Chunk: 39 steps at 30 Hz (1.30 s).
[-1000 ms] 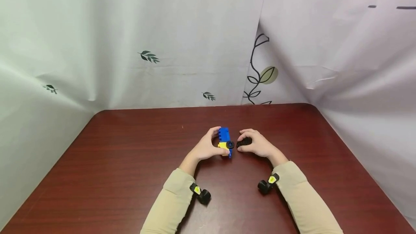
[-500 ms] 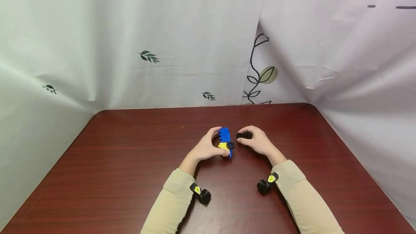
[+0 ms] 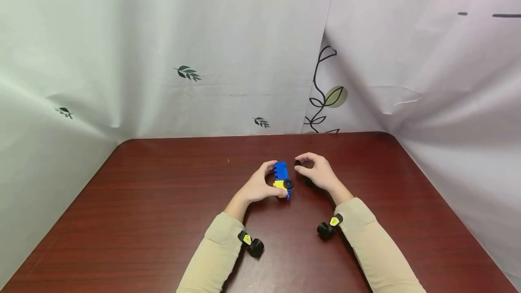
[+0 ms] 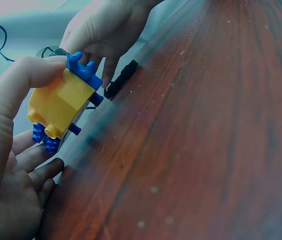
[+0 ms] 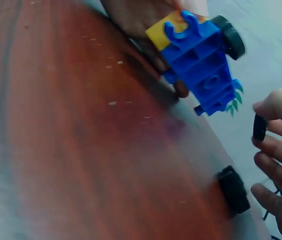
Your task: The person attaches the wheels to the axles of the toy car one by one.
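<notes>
My left hand [image 3: 256, 187] holds a toy car [image 3: 281, 172] of yellow and blue plastic blocks, thumb on the yellow block and fingers at the far blue end. One black wheel [image 5: 232, 37] is fitted on the car's side; the ribbed blue underside, with a hook-shaped coupling [image 5: 181, 27] at one end, faces the right wrist camera. To the right, my right hand [image 3: 321, 173] pinches a loose black wheel [image 5: 260, 127] between thumb and fingers, a short gap from the car. Black wheel-like pieces [image 5: 233, 190] lie on the table below the right hand, partly covered by it in the head view.
The dark red wooden table [image 3: 163, 220] ends at a white curtain [image 3: 228, 49] with leaf prints, hanging behind and at both sides. A small black camera [image 3: 255, 248] is strapped to the left sleeve, and another camera [image 3: 325, 230] to the right one.
My right hand has lifted from the black pieces on the table and shifted away from me and slightly left, now with one wheel in its pinch. The left hand and car have stayed nearly still.
</notes>
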Motion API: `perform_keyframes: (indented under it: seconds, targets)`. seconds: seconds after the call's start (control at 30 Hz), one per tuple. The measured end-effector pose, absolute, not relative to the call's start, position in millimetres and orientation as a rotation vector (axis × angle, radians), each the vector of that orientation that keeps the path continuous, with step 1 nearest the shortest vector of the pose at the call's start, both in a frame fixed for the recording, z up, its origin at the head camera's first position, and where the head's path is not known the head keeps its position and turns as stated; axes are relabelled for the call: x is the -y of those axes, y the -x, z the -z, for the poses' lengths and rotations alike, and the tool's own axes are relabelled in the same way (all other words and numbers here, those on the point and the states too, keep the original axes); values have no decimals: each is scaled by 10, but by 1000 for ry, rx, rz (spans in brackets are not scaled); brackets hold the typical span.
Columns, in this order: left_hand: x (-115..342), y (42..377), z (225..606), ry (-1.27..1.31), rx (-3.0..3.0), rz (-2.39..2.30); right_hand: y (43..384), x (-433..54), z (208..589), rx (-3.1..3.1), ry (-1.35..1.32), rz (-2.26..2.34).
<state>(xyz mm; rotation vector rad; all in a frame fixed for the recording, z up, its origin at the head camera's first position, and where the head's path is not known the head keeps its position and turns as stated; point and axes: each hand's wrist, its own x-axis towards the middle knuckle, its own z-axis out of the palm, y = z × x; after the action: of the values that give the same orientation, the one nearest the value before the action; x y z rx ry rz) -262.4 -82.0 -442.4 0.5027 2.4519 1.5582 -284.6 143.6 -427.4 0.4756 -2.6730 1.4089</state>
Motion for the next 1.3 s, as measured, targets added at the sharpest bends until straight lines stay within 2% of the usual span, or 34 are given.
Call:
perform_keyframes:
  seconds: [0.73,0.97,1.3]
  targets:
    - [797,2613,4391,-537,-2480,-1514,2720,-1330,4311,2407,-427,-1601]
    - [773,2595,4359,-561,-2468,-1530,2507,-1228,4016,2392,-438,-1623]
    - [746,2575,4370,-587,-2446,-1519,2435,-1174,4011,2403,-482,-1649]
